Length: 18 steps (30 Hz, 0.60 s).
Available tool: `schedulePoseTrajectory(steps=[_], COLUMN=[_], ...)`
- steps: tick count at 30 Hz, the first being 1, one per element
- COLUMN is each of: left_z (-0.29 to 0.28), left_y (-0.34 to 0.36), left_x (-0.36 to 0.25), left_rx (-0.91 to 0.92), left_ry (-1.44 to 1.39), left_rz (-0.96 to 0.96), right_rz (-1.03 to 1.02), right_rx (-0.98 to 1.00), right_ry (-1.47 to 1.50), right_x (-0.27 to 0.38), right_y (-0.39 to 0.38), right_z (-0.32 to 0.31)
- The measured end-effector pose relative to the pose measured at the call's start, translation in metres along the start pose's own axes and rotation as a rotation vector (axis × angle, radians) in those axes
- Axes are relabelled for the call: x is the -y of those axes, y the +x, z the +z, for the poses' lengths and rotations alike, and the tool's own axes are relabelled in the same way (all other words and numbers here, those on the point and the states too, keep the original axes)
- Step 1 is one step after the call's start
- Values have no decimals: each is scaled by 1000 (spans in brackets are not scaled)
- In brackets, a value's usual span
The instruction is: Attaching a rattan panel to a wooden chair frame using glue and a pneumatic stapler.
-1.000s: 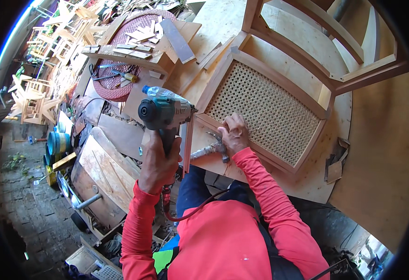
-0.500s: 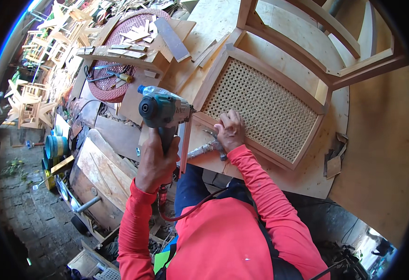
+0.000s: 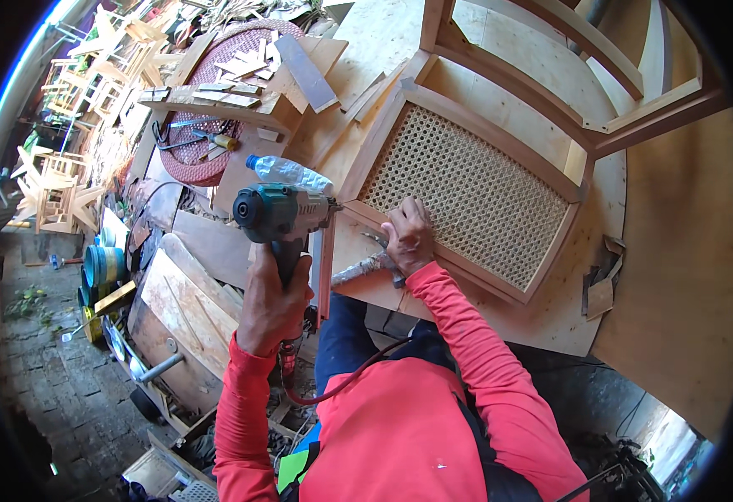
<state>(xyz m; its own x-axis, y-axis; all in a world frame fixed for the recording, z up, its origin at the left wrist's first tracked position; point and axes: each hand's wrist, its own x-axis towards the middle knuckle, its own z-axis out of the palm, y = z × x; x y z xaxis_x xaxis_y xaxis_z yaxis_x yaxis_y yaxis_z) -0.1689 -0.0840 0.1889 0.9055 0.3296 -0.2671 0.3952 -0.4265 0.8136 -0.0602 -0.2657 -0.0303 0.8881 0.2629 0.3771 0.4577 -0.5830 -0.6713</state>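
My left hand [image 3: 273,303] is wrapped round the grip of a teal and grey nail gun [image 3: 278,211]. Its nose points right, at the near left corner of a wooden chair frame [image 3: 500,289]. A panel of woven cane [image 3: 467,197] fills the frame's seat. My right hand [image 3: 410,234] bends its fingers over the near rail of that frame, by the edge of the cane; the thumb side is partly hidden. Just under this hand lies a hammer [image 3: 358,273] with a pale, wrapped-looking handle. A red hose [image 3: 345,385] hangs from the nail gun across my lap.
Behind the nail gun lies a clear plastic bottle [image 3: 291,173] with a blue cap. Wood offcuts [image 3: 245,63] and hand tools [image 3: 207,136] rest on a round red woven top [image 3: 184,171]. Blue buckets [image 3: 101,265] stand on the floor at left. The chair's back [image 3: 579,33] rises at far right.
The nail gun and my left hand have shifted slightly left and down, so more of the bottle shows. My right hand stays nearly in place on the rail.
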Motion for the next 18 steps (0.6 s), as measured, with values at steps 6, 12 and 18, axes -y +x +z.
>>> schedulePoseTrajectory(steps=[6, 12, 18], left_z=[6, 14, 26], left_y=[6, 12, 15], left_x=[-6, 1, 6], left_rx=[25, 20, 59], left_ry=[12, 39, 49], left_rz=[32, 173, 166], right_rz=[7, 4, 86], right_rx=[-8, -50, 19], right_ry=[-5, -39, -60], right_x=[1, 9, 3], right_y=[-2, -1, -6], right_z=[1, 0, -1])
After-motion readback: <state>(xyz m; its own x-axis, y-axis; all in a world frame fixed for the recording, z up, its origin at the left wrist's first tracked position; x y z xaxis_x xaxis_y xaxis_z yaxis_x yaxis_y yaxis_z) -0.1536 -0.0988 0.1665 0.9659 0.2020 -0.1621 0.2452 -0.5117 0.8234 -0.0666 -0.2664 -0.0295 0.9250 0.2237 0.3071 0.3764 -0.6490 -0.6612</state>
